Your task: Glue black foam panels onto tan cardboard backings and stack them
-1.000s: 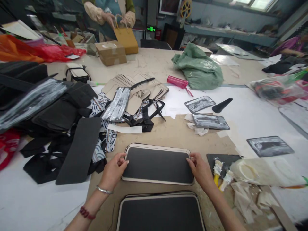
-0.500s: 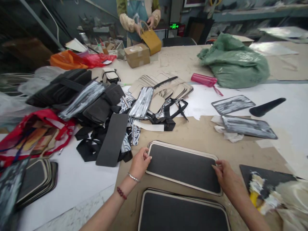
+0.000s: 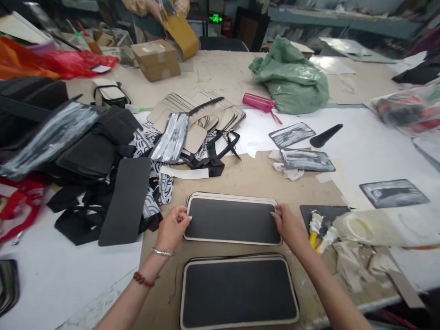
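Observation:
A black rectangular panel with rounded corners and a beige border (image 3: 232, 220) lies on top of a small stack on the brown board. My left hand (image 3: 173, 229) pinches its left edge, thumb over the top. At the opposite end, my right hand (image 3: 288, 224) grips the upper right corner between thumb and fingers. Nearer to me, a second stack of the same black panels (image 3: 239, 291) rests just below, apart from the first. A plain dark grey strip panel (image 3: 125, 199) leans on black fabric pieces to the left of my left hand.
Two yellow-handled brushes (image 3: 314, 231) with white paste lie right of my right hand, beside a whitish container (image 3: 357, 227). White-smeared panels (image 3: 308, 159) are at the right. Beige pieces (image 3: 199, 114), a green bag (image 3: 292, 78) and a cardboard box (image 3: 156, 59) sit farther back, near another person.
The view has swung to the right, so things appear farther left. Both hands still grip the upper panel, which now looks straighter and level.

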A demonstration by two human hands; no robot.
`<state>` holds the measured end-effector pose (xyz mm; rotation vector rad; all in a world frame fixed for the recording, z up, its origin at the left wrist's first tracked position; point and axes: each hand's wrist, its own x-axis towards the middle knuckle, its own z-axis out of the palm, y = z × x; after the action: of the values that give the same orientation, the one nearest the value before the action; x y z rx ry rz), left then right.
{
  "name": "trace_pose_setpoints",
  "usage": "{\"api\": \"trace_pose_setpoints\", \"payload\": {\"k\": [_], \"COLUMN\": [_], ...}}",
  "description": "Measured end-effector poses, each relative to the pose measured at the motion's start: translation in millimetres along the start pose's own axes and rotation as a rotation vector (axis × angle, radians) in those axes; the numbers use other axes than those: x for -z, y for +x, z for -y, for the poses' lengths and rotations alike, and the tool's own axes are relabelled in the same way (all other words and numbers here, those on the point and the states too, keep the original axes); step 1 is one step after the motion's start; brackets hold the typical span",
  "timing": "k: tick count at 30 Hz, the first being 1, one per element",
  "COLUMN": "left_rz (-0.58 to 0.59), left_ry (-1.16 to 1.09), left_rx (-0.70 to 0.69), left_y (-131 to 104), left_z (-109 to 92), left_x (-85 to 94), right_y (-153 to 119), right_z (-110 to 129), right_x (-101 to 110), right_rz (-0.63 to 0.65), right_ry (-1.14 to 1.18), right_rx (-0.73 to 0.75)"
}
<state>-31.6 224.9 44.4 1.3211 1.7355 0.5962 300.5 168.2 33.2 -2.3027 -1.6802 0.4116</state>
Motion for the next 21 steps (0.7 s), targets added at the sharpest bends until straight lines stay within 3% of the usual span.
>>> {"api": "trace_pose_setpoints", "payload": {"k": [5, 14, 21], "left_rz": [0.025, -0.024, 0.01], "left_ry": [-0.001, 0.05, 0.087], "left_rx": [-0.015, -0.009, -0.024], "left_y": [0, -3, 1], "left_z": [4, -6, 3], "left_x": [0.6, -1.4, -0.7], "right_y": [-1, -2, 0], "right_z": [1, 0, 2], "right_x": [-1, -4, -1], "right_rz": [0.036, 0.047, 0.058], "right_ry": [0.046, 0.022, 0.015], "right_rx": [-0.037, -0.037, -0.059]}}
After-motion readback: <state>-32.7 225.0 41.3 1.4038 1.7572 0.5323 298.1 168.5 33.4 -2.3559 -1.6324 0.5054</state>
